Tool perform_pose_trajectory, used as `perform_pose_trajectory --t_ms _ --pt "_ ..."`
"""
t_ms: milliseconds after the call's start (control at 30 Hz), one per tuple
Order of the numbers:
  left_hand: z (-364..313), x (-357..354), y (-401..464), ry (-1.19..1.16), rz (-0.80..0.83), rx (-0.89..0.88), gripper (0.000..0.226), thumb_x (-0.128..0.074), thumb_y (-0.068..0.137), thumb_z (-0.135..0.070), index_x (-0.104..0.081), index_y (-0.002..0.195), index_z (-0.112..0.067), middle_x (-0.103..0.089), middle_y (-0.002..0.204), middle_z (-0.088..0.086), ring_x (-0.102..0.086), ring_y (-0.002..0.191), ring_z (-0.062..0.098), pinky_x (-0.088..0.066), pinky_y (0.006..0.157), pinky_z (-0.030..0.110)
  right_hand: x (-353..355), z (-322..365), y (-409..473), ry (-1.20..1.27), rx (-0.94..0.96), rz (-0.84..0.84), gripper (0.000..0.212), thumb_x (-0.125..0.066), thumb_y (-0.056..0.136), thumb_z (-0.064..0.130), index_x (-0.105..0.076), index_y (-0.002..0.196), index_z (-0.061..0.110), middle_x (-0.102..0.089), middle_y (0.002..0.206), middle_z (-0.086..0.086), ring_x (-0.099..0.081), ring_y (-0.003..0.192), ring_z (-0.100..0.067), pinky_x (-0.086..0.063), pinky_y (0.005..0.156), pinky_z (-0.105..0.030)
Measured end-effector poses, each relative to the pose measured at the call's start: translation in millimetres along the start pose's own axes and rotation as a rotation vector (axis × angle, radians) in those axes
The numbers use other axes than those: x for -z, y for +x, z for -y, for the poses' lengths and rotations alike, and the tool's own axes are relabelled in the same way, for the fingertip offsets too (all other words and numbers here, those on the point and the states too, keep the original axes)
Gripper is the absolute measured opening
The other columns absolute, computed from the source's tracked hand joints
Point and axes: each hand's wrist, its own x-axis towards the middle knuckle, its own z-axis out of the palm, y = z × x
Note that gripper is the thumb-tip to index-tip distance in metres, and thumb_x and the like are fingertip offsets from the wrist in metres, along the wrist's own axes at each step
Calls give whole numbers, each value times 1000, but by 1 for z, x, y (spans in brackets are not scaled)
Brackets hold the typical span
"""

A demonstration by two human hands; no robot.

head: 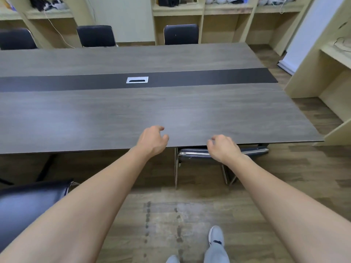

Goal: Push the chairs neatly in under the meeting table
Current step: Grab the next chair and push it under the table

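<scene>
Chair under near edge: black padded back with a chrome tube frame [199, 154], tucked in under the surface [114, 114] at near right.
Chair at near left: black seat [28, 204], well out from the surface, not yet pushed in.
Far chairs: three dark backs along the far edge, e.g. [181, 34].
Left grip: left hand [152, 140] hovers over the near edge, fingers loosely curled, holding nothing.
Right grip: right hand [223, 147] sits above the chrome top rail, fingers loosely curled; contact cannot be told.
Handling: likely light and stiff; sled legs should slide, perhaps dragging on the floor.
Hold point: top rail of the back, both hands spread.
</scene>
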Motion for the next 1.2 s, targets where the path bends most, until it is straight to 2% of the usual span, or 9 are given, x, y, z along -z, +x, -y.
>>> perform_pose_trajectory --t_ms 200,433,500,600,800,900,967,1067,1200 --pt "22 13 -25 -24 32 -38 51 -47 98 -34 -47 146 -15 -65 128 12 -60 116 32 -45 102 36 -7 21 -41 -13 4 -82 40 -35 98 30 -63 111 5 -63 117 -17 -58 108 -37 -46 82 -38" --pt "32 21 -59 -22 27 -63 52 -47 100 -34 -45 147 -12 -54 144 11 -56 123 32 -41 106 37 -10 24 -88 -4 -12 -145 30 -34 97 27 -57 88 11 -63 107 -16 -56 99 -36 -38 72 -36" --pt "34 22 -72 -24 29 -74 52 -46 100 -34 -45 147 -12 -53 145 11 -52 127 32 -39 107 37 -13 24 -102 1 -20 -152 31 -34 99 29 -56 89 11 -62 109 -15 -56 101 -35 -40 74 -36" --pt "40 25 -93 -23 17 -90 52 -45 100 -34 -44 148 -12 -52 146 8 -49 131 31 -37 108 36 -17 28 -125 10 -20 -171 37 -33 100 32 -61 108 9 -60 117 -11 -55 109 -34 -44 83 -39" --pt "66 35 -141 -24 -6 -72 54 -45 100 -39 -43 149 -16 -69 114 15 -64 101 33 -46 88 35 -32 32 -180 6 -2 -198 38 -31 100 33 -60 108 10 -57 122 -12 -53 114 -33 -44 88 -42" --pt "82 44 -172 -14 -31 -81 53 -46 100 -39 -44 148 -16 -61 134 10 -56 120 30 -42 97 34 -41 38 -213 -13 -11 -196 41 -31 101 35 -59 118 10 -48 140 -14 -46 127 -33 -42 97 -43" --pt "90 48 -192 -12 -34 -89 53 -47 100 -39 -45 147 -15 -55 143 8 -49 131 30 -38 106 35 -46 43 -236 -30 -19 -209 41 -31 101 34 -59 117 9 -50 134 -13 -47 124 -34 -43 94 -43" --pt "102 52 -223 -18 -41 -108 52 -48 99 -39 -47 146 -15 -55 142 7 -47 133 29 -37 107 34 -53 53 -269 -50 -9 -234 39 -31 101 34 -59 109 8 -54 120 -11 -51 115 -34 -44 88 -42" --pt "122 58 -256 -26 -36 -103 52 -47 100 -38 -46 146 -15 -56 141 7 -46 134 26 -35 108 33 -61 69 -300 -30 -2 -233 38 -32 101 33 -60 106 8 -54 124 -13 -50 118 -34 -43 89 -42"
